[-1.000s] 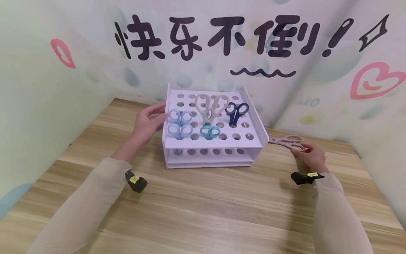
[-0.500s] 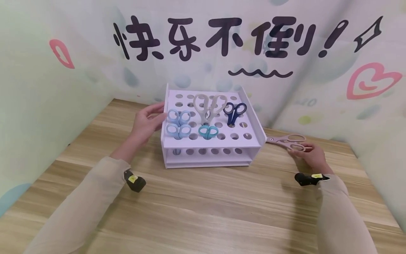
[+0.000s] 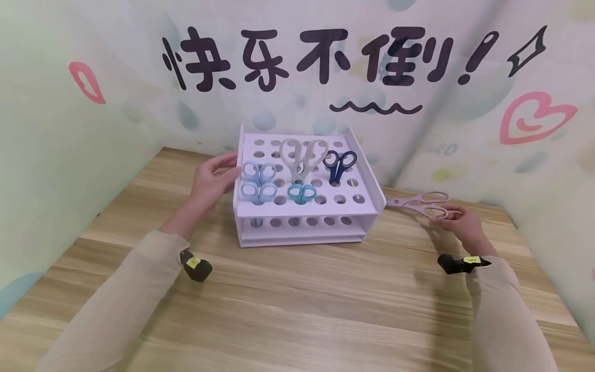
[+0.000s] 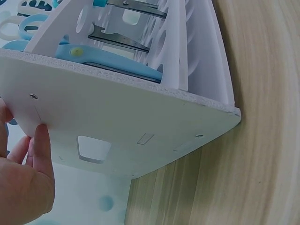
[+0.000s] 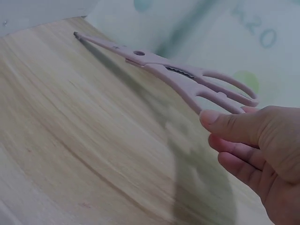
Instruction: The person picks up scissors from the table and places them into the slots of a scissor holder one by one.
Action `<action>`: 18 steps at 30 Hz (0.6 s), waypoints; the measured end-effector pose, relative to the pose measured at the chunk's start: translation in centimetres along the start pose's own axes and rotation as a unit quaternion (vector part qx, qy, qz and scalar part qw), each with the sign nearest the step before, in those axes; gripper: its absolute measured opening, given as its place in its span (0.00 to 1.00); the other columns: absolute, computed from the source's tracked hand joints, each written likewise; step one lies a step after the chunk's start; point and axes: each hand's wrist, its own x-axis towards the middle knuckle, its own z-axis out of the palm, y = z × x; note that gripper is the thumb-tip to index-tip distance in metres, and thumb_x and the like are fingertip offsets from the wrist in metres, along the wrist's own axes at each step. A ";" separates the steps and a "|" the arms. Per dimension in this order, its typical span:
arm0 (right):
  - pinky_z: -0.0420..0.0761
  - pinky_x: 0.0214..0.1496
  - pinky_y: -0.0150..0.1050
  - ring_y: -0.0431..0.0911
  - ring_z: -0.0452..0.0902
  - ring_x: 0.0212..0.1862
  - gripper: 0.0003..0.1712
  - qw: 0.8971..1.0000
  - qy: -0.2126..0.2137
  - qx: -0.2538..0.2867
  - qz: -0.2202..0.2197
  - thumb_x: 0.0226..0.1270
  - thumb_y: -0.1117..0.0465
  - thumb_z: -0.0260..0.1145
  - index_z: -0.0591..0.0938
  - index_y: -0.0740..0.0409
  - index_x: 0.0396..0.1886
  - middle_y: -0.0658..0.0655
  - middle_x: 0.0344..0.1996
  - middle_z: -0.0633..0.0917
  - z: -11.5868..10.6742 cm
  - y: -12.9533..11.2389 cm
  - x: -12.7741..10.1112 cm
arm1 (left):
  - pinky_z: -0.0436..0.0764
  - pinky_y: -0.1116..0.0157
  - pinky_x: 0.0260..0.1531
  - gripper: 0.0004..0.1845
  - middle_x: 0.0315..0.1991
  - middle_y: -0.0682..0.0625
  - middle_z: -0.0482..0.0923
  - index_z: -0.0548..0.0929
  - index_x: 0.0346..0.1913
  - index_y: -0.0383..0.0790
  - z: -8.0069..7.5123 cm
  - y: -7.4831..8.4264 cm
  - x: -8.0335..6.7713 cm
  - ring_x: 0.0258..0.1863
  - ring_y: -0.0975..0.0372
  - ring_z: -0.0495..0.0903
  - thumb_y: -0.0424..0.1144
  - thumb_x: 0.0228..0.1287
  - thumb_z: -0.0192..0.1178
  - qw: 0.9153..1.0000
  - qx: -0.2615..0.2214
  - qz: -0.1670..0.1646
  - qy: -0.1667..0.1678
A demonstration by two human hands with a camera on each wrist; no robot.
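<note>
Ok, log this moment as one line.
left hand: touches rack side | right hand: holds pink scissors | scissors: lifted off table

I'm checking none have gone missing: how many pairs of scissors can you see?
6. Five stand in the white perforated rack: two light blue pairs, a teal pair, a beige pair, a navy pair. The right hand holds a pink pair.

Count: 1 white rack (image 3: 344, 209) w/ round holes, on 1 wooden table (image 3: 302, 294). Scissors, 6 prs total: 2 light-blue prs (image 3: 258, 172) (image 3: 257, 191), 1 teal pr (image 3: 301, 193), 1 big beige pr (image 3: 303, 155), 1 navy pr (image 3: 340, 162), all in the rack, plus 1 pink pr (image 3: 420, 203) outside it. Hands: 2, left hand (image 3: 211, 180) & right hand (image 3: 462, 227). Wrist cams: 2.
</note>
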 end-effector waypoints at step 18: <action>0.82 0.33 0.27 0.37 0.82 0.31 0.18 0.982 -0.034 0.172 -0.066 0.57 0.76 0.62 0.82 0.49 0.39 0.49 0.27 0.84 -1.4 -4.9 -0.6 | 0.81 0.70 0.41 0.25 0.57 0.43 0.67 0.69 0.63 0.41 0.0 0.0 0.0 0.51 0.56 0.73 0.34 0.62 0.58 1.000 -0.006 -0.002 -0.001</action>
